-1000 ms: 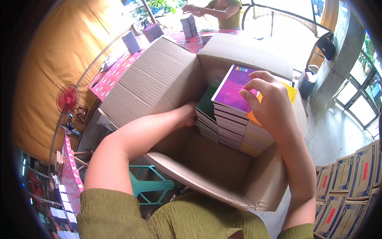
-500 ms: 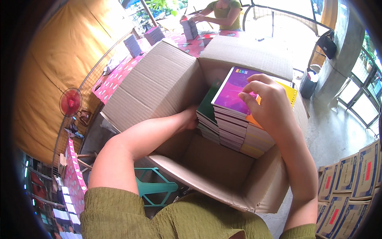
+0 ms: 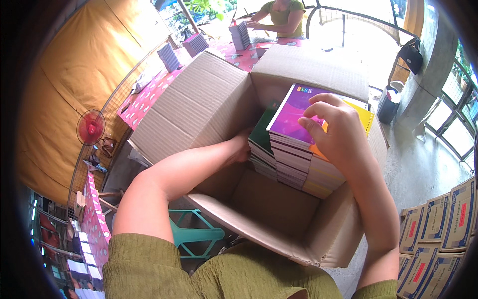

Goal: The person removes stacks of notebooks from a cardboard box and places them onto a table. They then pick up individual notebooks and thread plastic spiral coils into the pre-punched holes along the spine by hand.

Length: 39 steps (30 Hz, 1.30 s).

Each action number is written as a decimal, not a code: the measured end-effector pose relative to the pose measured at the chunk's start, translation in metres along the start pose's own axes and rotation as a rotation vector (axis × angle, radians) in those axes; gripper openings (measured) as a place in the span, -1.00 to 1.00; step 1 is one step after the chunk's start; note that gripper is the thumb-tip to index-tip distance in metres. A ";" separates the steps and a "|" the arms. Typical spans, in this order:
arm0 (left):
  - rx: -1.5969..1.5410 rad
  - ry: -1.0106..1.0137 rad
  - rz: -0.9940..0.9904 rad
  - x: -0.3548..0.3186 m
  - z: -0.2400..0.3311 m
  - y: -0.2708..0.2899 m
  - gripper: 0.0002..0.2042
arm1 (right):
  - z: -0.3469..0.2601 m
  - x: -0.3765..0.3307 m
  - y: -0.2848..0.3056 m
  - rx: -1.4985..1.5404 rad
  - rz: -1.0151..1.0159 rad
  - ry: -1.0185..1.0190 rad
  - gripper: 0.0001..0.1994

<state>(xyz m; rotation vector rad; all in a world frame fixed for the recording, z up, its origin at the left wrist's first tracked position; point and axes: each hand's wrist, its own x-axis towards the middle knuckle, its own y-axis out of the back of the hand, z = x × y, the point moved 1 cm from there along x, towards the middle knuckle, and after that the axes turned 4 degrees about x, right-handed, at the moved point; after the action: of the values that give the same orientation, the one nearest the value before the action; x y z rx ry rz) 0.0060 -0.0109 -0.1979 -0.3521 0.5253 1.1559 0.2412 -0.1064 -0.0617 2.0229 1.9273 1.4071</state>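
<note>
In front of me stands an open cardboard box [image 3: 219, 199] with stacks of notebooks along its far side. A purple notebook [image 3: 291, 119] tops the middle stack, with a dark green notebook [image 3: 261, 133] lower to its left and a yellow notebook [image 3: 365, 117] to its right. My left hand [image 3: 242, 145] reaches down inside the box against the left side of the green stack, its fingers hidden. Over the purple and orange covers, my right hand [image 3: 334, 122] is curved with thumb and fingers apart, holding nothing; I cannot tell whether it touches them.
Beyond the box, a pink patterned table [image 3: 144, 98] bears several stacks of notebooks [image 3: 239, 37], one near another person's hands. Sealed cartons [image 3: 438, 219] are piled at the right. A green plastic stool [image 3: 196, 233] stands below the box; a red fan [image 3: 91, 127] is at the left.
</note>
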 end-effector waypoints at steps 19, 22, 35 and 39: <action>0.308 0.165 0.066 -0.049 0.077 -0.030 -0.29 | 0.001 0.001 0.002 0.019 -0.006 -0.020 -0.75; 0.335 0.116 -0.033 -0.045 0.066 -0.024 -0.46 | 0.000 0.002 0.003 0.030 0.006 -0.018 -0.75; 0.433 -0.060 0.065 -0.106 0.158 -0.003 -0.68 | -0.007 0.000 0.001 -0.122 -0.057 -0.027 -0.84; 0.134 -0.451 -0.038 -0.185 0.206 0.054 -0.53 | -0.014 -0.002 0.000 -0.157 -0.006 -0.010 -0.86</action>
<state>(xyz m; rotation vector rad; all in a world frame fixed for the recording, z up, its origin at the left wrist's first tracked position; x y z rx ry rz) -0.0574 -0.0263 0.0767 0.0186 0.1970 1.1140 0.2334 -0.1159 -0.0549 1.9489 1.7563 1.4924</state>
